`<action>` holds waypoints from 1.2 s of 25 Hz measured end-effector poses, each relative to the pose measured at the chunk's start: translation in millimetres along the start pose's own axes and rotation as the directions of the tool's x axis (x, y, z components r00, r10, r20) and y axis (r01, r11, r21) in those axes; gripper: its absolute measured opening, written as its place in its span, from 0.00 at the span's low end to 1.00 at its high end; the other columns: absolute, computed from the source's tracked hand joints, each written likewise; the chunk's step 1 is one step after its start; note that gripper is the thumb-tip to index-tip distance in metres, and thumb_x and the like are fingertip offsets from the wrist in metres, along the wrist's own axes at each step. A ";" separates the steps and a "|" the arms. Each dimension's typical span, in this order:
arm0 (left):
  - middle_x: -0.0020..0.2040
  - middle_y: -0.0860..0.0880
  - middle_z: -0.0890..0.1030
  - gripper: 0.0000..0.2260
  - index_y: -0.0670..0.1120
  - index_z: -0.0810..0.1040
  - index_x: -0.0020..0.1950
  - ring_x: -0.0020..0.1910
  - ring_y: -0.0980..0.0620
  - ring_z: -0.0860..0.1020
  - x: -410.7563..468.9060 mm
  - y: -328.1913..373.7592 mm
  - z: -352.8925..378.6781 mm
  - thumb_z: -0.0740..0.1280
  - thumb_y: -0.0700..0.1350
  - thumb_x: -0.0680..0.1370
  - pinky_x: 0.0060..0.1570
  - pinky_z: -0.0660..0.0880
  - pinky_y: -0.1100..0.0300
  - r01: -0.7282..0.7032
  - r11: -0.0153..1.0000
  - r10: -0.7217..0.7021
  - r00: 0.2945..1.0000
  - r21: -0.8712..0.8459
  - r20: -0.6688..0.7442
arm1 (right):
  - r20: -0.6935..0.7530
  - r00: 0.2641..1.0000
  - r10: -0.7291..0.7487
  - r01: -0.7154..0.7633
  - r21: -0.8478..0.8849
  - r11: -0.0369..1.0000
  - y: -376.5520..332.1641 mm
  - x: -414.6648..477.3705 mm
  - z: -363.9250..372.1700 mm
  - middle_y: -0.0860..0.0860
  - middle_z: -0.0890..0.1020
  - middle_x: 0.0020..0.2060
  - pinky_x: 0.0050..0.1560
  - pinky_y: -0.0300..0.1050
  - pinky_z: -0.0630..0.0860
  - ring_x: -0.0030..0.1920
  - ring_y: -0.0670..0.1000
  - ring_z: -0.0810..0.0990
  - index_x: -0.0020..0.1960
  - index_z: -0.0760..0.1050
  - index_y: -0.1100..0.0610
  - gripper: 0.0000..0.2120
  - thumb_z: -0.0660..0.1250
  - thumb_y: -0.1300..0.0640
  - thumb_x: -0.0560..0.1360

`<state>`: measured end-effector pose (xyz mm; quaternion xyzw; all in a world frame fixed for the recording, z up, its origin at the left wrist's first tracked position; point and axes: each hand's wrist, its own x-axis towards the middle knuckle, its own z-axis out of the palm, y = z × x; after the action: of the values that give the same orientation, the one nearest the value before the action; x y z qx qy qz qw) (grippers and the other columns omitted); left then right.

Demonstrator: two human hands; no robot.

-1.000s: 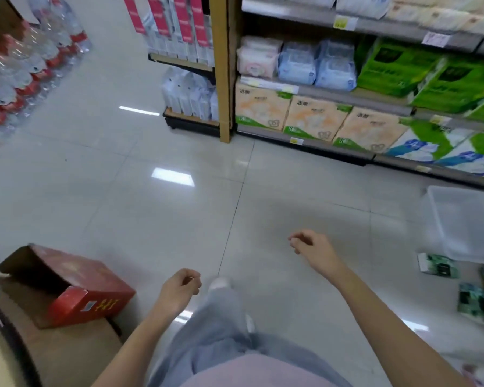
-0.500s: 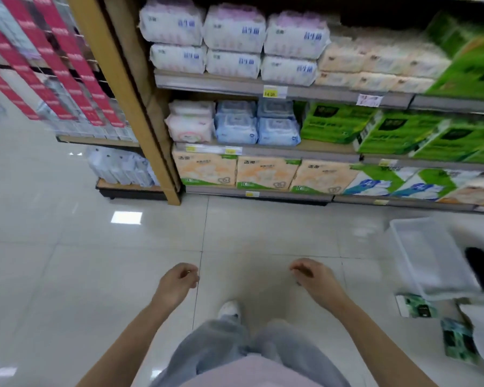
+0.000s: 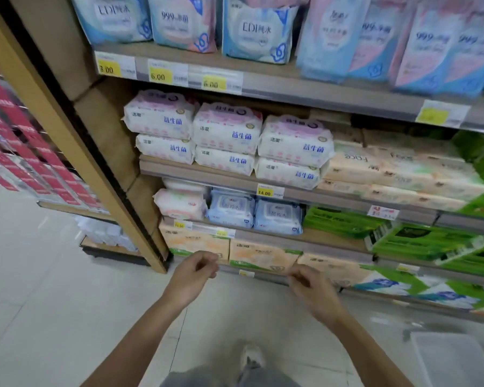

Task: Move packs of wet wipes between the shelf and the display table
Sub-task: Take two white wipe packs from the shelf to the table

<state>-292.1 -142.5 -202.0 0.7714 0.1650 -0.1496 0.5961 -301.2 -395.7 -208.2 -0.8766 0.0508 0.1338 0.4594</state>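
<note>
Nearest, a light shoe stands on the pale tiled floor. At the lower right corner lies a clear plastic bin, too blurred to tell what is in it. Above the floor the left hand and the right hand hang apart from each other, both with fingers loosely curled inward, holding nothing and touching nothing. Just behind them the shelf unit rises in tiers. The bottom tier carries orange tissue packs. The next one up holds a pink pack at the left, two blue packs of wet wipes side by side, then green packs to the right. Higher, white-and-pink packs of wipes sit in three stacks of two, touching one another, with cream tissue packs beside them. On the top tier in view blue and pink pouches stand upright above yellow price tags.
</note>
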 end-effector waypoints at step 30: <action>0.36 0.51 0.84 0.04 0.48 0.79 0.40 0.34 0.54 0.83 205.8 321.4 -253.8 0.69 0.45 0.75 0.35 0.77 0.63 -0.577 0.731 0.285 0.744 -0.365 -0.604 | -0.516 0.775 -0.365 -0.068 -0.642 0.764 -481.0 304.5 -43.8 0.63 0.75 0.63 0.61 0.51 0.68 0.64 0.64 0.71 0.64 0.69 0.65 0.31 0.56 0.39 0.78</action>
<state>41.1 43.7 51.8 0.6029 0.1594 0.2597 0.7374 101.1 -145.8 110.7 -0.9733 0.0754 -0.1883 0.1076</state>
